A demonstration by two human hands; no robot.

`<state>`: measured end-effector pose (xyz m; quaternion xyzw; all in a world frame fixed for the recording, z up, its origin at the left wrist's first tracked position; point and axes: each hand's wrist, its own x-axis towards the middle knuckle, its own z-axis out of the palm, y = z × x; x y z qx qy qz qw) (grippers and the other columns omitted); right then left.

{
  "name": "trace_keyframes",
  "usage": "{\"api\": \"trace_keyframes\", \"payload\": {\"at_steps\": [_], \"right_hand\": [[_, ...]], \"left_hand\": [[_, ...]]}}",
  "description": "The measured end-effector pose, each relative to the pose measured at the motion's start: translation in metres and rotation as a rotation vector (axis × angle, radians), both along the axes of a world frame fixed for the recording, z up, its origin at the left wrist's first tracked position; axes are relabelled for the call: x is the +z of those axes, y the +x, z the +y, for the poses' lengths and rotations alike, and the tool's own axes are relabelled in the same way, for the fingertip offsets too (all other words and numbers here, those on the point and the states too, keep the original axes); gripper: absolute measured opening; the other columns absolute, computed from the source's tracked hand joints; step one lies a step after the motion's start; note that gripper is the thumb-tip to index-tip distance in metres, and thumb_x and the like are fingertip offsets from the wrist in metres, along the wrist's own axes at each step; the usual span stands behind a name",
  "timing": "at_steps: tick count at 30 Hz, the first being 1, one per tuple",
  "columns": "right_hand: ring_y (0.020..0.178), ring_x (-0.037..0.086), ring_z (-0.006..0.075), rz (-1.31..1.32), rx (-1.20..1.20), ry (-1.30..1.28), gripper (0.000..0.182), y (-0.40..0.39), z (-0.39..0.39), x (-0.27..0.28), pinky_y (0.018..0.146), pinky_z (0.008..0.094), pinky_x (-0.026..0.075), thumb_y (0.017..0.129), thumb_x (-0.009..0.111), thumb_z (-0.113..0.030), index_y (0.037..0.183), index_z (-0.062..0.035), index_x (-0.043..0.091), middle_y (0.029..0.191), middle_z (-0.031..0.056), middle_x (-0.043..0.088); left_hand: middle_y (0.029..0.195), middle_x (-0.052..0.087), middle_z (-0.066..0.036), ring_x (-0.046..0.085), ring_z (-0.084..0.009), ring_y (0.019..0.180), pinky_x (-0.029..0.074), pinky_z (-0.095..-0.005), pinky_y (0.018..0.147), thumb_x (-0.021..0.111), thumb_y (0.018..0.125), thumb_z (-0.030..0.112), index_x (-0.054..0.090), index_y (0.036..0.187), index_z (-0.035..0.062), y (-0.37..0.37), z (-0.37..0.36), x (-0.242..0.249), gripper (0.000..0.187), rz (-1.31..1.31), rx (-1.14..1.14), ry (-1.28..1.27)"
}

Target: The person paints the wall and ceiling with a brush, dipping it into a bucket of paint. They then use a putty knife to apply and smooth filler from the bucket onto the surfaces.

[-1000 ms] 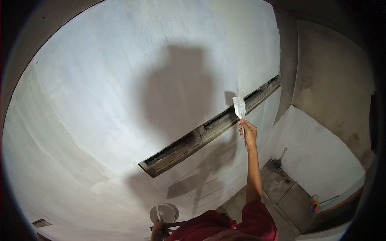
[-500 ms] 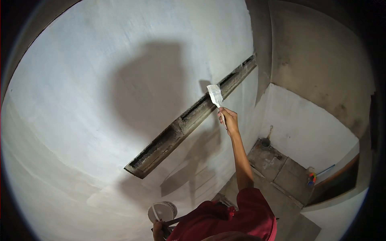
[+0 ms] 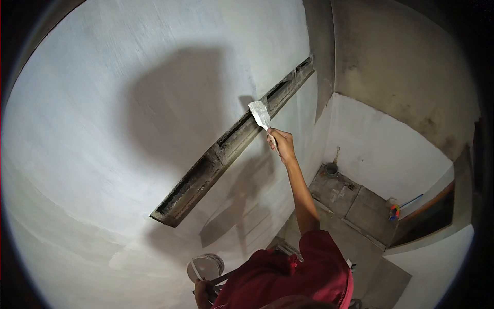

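A paintbrush (image 3: 260, 114) with white-coated bristles is gripped in my right hand (image 3: 281, 143), the arm stretched up and forward. Its bristles are over the upper edge of a long, dark, rough ledge (image 3: 218, 153) running diagonally along the whitish wall (image 3: 77, 134); whether they touch cannot be told. Low in the view, my left hand (image 3: 203, 291) is closed at the near side of a round bucket (image 3: 218, 262), where its pale handle comes down. What lies inside the bucket is hard to make out.
Dark rails (image 3: 224, 278), perhaps of a ladder, lie beside the bucket. Far below on the floor (image 3: 334, 226) are a dark pot-like container (image 3: 331, 168) and a colourful item (image 3: 394, 212) near a blue stick (image 3: 413, 200). A brownish wall (image 3: 391, 77) rises at right.
The whole view has shifted a little, so the wall and ledge appear further left. The brush has moved slightly down and left along the ledge. My left hand stays by the bucket.
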<state>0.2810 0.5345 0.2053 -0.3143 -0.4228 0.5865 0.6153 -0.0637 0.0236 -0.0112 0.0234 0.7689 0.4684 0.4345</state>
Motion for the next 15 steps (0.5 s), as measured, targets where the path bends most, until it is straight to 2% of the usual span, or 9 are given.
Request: {"api": "trace_keyframes", "payload": {"at_steps": [2,4,7,10,12,13,15], "right_hand": [[0.046,0.047,0.0066,-0.014,0.001,0.007,0.022,0.003,0.002,-0.001,0.041,0.0207,0.035,0.086,0.065,-0.024,0.084,-0.0020,0.069,0.062,0.0015,0.058],[0.046,0.047,0.0062,-0.046,-0.003,0.019,0.022,0.004,0.003,-0.003,0.041,0.0204,0.035,0.086,0.065,-0.023,0.083,-0.0020,0.069,0.062,0.0012,0.058],[0.045,0.046,0.0045,-0.114,-0.043,0.070,0.025,0.004,0.015,-0.003,0.041,0.0204,0.033,0.085,0.068,-0.027,0.082,-0.0022,0.069,0.059,-0.0008,0.057],[0.043,0.045,0.0042,-0.374,-0.133,0.154,0.034,0.012,0.036,0.020,0.040,0.0210,0.032,0.082,0.072,-0.032,0.093,-0.0002,0.070,0.055,-0.0015,0.055],[0.042,0.044,0.0044,-0.469,-0.224,0.256,0.050,0.017,0.080,0.023,0.039,0.0214,0.032,0.078,0.077,-0.036,0.109,0.0014,0.067,0.053,-0.0014,0.053],[0.042,0.044,0.0043,-0.486,-0.268,0.298,0.054,0.021,0.096,0.032,0.039,0.0214,0.032,0.077,0.077,-0.035,0.114,0.0014,0.064,0.053,-0.0011,0.054],[0.042,0.043,0.0038,-0.489,-0.295,0.321,0.059,0.030,0.133,0.046,0.039,0.0212,0.033,0.076,0.079,-0.035,0.119,0.0012,0.062,0.053,-0.0007,0.054]], "left_hand": [[0.077,0.051,-0.006,0.054,-0.0165,0.064,0.046,-0.0307,0.051,0.058,0.064,-0.002,0.047,0.095,0.0052,0.004,-0.006,-0.007,0.033,-0.075,0.076,0.254],[0.077,0.051,-0.005,0.053,-0.0148,0.064,0.045,-0.0305,0.050,0.059,0.066,0.000,0.048,0.095,0.0058,0.009,-0.017,-0.011,0.031,-0.079,0.107,0.325],[0.078,0.052,-0.006,0.054,-0.0174,0.064,0.045,-0.0310,0.050,0.060,0.061,-0.001,0.049,0.099,0.0039,0.013,-0.006,0.004,0.039,-0.019,0.050,0.173],[0.082,0.053,-0.008,0.055,-0.0206,0.066,0.047,-0.0320,0.052,0.060,0.057,-0.004,0.047,0.104,0.0022,-0.004,0.001,-0.010,0.049,-0.005,-0.028,0.054],[0.082,0.053,-0.008,0.055,-0.0205,0.065,0.046,-0.0315,0.052,0.060,0.057,-0.003,0.048,0.104,0.0024,-0.008,-0.003,-0.017,0.049,0.029,-0.029,0.013],[0.082,0.053,-0.008,0.055,-0.0201,0.065,0.045,-0.0297,0.052,0.059,0.058,-0.001,0.048,0.105,0.0022,0.000,0.000,-0.003,0.048,0.011,-0.013,0.031],[0.080,0.054,-0.007,0.055,-0.0194,0.064,0.045,-0.0290,0.053,0.059,0.059,0.000,0.048,0.106,0.0019,-0.002,-0.004,-0.012,0.048,0.005,0.031,0.079]]}}
